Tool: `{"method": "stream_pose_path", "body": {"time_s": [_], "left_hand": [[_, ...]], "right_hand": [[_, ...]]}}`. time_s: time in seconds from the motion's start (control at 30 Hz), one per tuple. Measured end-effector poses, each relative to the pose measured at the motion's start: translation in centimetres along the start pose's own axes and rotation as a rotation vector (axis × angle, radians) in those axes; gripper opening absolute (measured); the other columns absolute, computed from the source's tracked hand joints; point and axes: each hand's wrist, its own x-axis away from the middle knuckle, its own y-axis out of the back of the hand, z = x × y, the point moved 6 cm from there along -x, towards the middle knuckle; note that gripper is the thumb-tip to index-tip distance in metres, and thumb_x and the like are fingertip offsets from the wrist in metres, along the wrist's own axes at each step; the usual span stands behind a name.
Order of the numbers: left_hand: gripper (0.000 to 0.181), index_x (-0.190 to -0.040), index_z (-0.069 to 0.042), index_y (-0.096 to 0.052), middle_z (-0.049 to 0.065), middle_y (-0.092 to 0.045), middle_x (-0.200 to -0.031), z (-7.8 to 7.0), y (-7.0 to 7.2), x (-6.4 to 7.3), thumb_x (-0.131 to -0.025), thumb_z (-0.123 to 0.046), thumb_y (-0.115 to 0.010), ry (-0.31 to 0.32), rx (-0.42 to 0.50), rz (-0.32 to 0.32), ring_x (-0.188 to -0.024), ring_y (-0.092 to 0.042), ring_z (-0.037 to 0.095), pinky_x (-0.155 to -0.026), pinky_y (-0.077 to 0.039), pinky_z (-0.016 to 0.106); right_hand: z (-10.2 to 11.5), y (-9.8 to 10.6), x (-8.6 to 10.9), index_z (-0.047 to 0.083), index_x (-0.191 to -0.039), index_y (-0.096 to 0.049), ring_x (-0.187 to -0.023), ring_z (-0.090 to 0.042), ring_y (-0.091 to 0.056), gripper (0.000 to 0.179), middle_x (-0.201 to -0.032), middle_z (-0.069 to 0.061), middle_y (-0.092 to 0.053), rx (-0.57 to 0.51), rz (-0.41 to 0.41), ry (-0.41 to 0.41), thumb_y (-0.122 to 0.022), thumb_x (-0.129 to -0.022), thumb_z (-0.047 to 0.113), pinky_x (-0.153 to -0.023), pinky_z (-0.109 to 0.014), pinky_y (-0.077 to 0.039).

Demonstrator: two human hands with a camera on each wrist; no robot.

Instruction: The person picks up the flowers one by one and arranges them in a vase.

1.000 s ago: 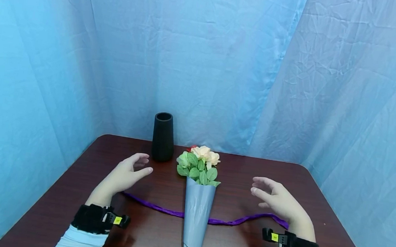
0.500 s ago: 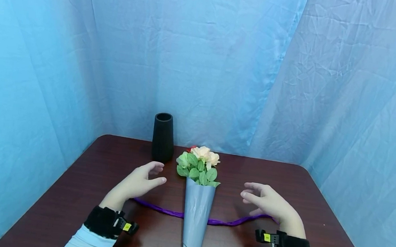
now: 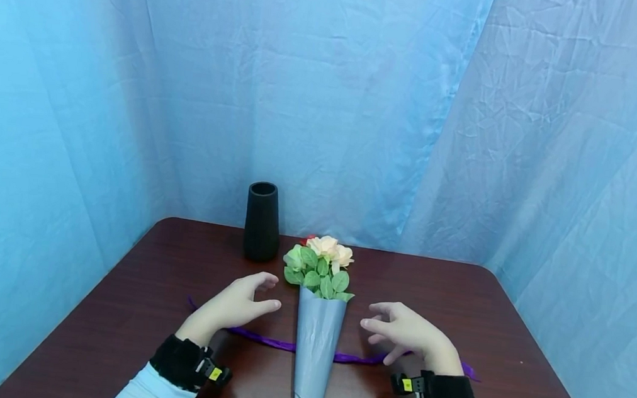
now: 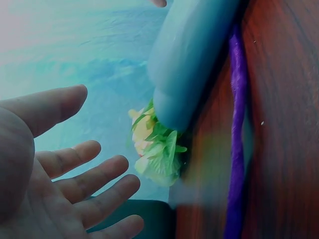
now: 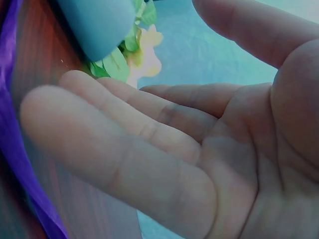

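Observation:
A bouquet [image 3: 317, 344] in grey-blue wrapping lies on the table, its cream, red and green flowers [image 3: 326, 260] pointing to the far side. Beneath it a purple ribbon [image 3: 266, 340] runs crosswise, coming out on both sides. My left hand [image 3: 237, 302] hovers left of the wrapping, palm turned inward, fingers spread and holding nothing. On the opposite side my right hand [image 3: 411, 333] hangs over the ribbon, fingers loosely bent, also holding nothing. Both wrist views show bare palms, with the wrapping [image 4: 194, 59] and the ribbon [image 5: 20, 144] beyond the fingers.
A tall black vase [image 3: 262, 222] stands upright near the back edge, left of the flowers. The dark brown table [image 3: 431, 278] has rounded far corners. Light blue curtains [image 3: 327, 98] enclose it behind and at the sides.
Both hands have moved inward and nearer to me, closing in on the bouquet from either side. More of the ribbon's outer ends shows past the wrists. The bouquet and vase stay put.

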Motion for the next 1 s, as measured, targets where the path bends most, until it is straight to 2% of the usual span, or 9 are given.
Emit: {"method": "stream_pose_path", "body": {"time_s": [0.27,0.57,0.73,0.8,0.9,1.0], "left_hand": [[0.057,-0.141,-0.003,-0.056,0.012,-0.06,-0.136,-0.5,-1.6,-0.3,-0.095,-0.03,-0.074,-0.027,-0.021,0.064,-0.129,-0.054,0.033,-0.106,-0.044,0.053],[0.056,-0.141,-0.003,-0.056,0.013,-0.058,-0.14,-0.9,-3.4,-0.8,-0.094,-0.028,-0.075,-0.043,-0.075,0.109,-0.13,-0.054,0.031,-0.107,-0.043,0.052],[0.058,-0.141,0.0,-0.055,0.016,-0.056,-0.141,-1.0,-4.2,-0.9,-0.094,-0.025,-0.075,-0.077,-0.089,0.14,-0.131,-0.053,0.031,-0.108,-0.043,0.053],[0.059,-0.141,0.002,-0.054,0.017,-0.056,-0.141,-1.1,-4.6,-1.0,-0.093,-0.025,-0.075,-0.097,-0.092,0.157,-0.131,-0.053,0.032,-0.108,-0.042,0.053],[0.06,-0.141,0.004,-0.053,0.018,-0.056,-0.141,-1.0,-5.2,-1.1,-0.093,-0.025,-0.075,-0.116,-0.097,0.18,-0.132,-0.052,0.032,-0.109,-0.042,0.052],[0.062,-0.142,0.003,-0.053,0.018,-0.055,-0.142,-0.9,-5.7,-1.2,-0.092,-0.026,-0.075,-0.114,-0.115,0.189,-0.132,-0.052,0.031,-0.108,-0.042,0.051]], "right_hand": [[0.2,-1.4,-0.6,-0.013,-0.151,-0.032,-0.102,-0.035,-0.071,0.083,-0.132,-0.023,-0.062,-0.023,0.027,-0.038,-0.07,-0.097,0.038,-0.055,-0.049,-0.059],[0.5,-2.9,-1.4,-0.015,-0.15,-0.032,-0.096,-0.035,-0.072,0.083,-0.13,-0.023,-0.062,0.006,0.051,-0.048,-0.07,-0.097,0.037,-0.055,-0.048,-0.06],[0.5,-3.4,-1.6,-0.016,-0.151,-0.029,-0.094,-0.034,-0.072,0.086,-0.136,-0.027,-0.058,0.015,0.047,-0.068,-0.071,-0.096,0.035,-0.055,-0.047,-0.059],[0.5,-3.7,-1.7,-0.018,-0.15,-0.027,-0.092,-0.033,-0.073,0.087,-0.13,-0.025,-0.061,0.022,0.042,-0.075,-0.071,-0.097,0.034,-0.055,-0.046,-0.06],[0.5,-4.1,-2.0,-0.02,-0.149,-0.025,-0.088,-0.033,-0.073,0.089,-0.114,-0.02,-0.069,0.034,0.048,-0.079,-0.071,-0.097,0.035,-0.055,-0.046,-0.06],[0.3,-4.4,-2.2,-0.021,-0.149,-0.025,-0.085,-0.032,-0.073,0.091,-0.104,-0.016,-0.071,0.036,0.058,-0.087,-0.071,-0.097,0.037,-0.054,-0.045,-0.06]]}}
